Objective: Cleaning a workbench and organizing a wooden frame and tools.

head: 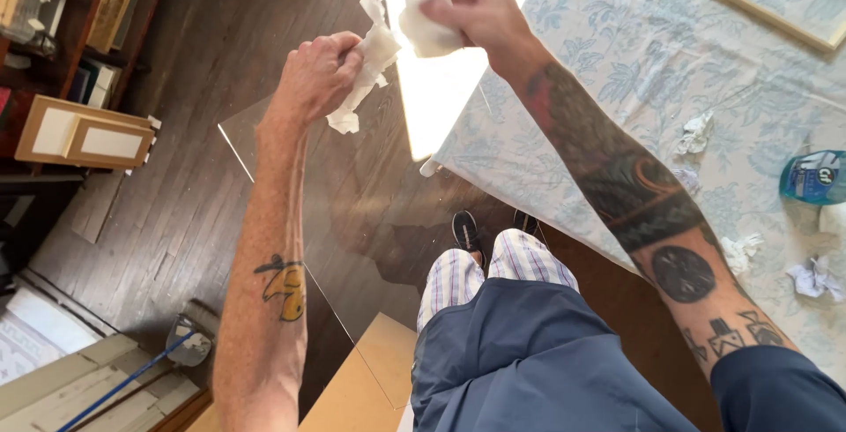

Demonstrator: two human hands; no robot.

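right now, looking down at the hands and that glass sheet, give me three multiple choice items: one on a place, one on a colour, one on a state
1. Where does the spray bottle lie?
A. on the floor
B. on the floral cloth at right
C. on the shelf

2. What colour is the bottle?
A. blue
B. red
C. yellow

3. How is the left hand?
A. open and flat
B. resting on the cloth
C. closed around a crumpled paper towel

Answers:
1 B, it lies at the cloth's right edge among paper wads.
2 A, its body is clear blue.
3 C, the fingers wrap the towel, while the right hand pinches a folded paper.
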